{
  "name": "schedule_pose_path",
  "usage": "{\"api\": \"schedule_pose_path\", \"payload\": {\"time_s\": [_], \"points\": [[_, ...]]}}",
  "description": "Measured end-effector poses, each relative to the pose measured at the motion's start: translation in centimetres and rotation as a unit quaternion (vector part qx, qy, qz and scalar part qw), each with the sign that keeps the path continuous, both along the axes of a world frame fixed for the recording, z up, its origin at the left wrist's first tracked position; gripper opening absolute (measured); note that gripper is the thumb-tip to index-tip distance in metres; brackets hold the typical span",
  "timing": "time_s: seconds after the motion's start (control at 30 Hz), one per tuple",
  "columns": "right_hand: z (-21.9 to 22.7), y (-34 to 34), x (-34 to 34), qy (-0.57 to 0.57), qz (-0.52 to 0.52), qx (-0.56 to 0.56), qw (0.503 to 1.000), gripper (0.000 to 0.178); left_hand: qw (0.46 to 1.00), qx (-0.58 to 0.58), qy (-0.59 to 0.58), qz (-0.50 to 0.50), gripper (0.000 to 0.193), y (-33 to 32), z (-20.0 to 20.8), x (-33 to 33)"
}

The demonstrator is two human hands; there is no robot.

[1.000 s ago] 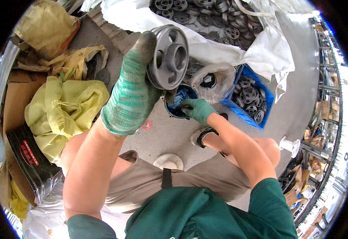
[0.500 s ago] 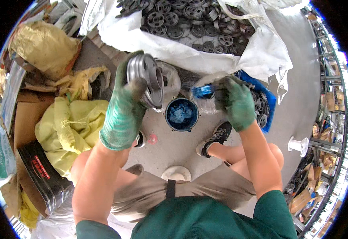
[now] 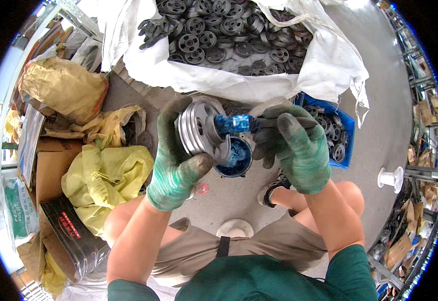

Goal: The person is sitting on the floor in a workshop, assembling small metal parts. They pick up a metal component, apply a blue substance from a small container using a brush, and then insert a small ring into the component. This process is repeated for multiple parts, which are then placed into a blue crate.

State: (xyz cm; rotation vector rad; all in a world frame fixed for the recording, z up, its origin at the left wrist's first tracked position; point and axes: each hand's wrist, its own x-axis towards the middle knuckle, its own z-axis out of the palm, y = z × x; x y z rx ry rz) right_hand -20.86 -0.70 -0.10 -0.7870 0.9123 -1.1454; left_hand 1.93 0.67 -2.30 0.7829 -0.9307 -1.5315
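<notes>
My left hand (image 3: 174, 173), in a green glove with dark fingers, grips a grey metal pulley (image 3: 194, 131) by its grooved rim, its hub side turned to the right. In my right hand (image 3: 303, 153), gloved alike, is what looks like a brush, its end (image 3: 235, 123) thickly smeared with glossy blue paste. That blue end is at the pulley's hub; whether it goes inside, I cannot tell. Partly hidden below the pulley, a round tin (image 3: 243, 174) of blue paste stands on the floor between my feet.
A white woven sack (image 3: 259, 88) full of dark pulleys lies open ahead. At the right is a blue crate (image 3: 348, 138) with more pulleys. Yellow sacking (image 3: 108, 175) and a black box (image 3: 71, 228) crowd the left. A white spool (image 3: 391, 179) is by the right-hand shelving.
My right hand has carried the blue-smeared brush left to the pulley. My left hand has moved right and lower with the pulley, which now overlaps the tin.
</notes>
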Motion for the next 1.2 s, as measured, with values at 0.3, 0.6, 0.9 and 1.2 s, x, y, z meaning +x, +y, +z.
{"api": "schedule_pose_path", "payload": {"time_s": [0.3, 0.6, 0.9, 1.2], "points": [[-2.0, 0.3, -1.0, -0.092, 0.067, -0.015, 0.993, 0.036, 0.962, 0.201, 0.127, -0.134, 0.091, 1.0, -0.6, 0.2], [-0.6, 0.2, -2.9, 0.047, 0.097, -0.243, 0.964, 0.025, 0.910, 0.312, 0.223, -0.156, 0.093, 1.0, -0.7, -0.2], [1.2, 0.4, -1.1, 0.406, 0.051, -0.493, 0.768, 0.034, 0.954, 0.221, 0.152, -0.134, 0.090, 1.5, -1.5, 0.0], [1.9, 1.3, -1.2, 0.356, 0.087, -0.198, 0.909, 0.018, 0.989, -0.072, -0.117, -0.045, 0.110, 1.6, -1.5, -0.2]]}}
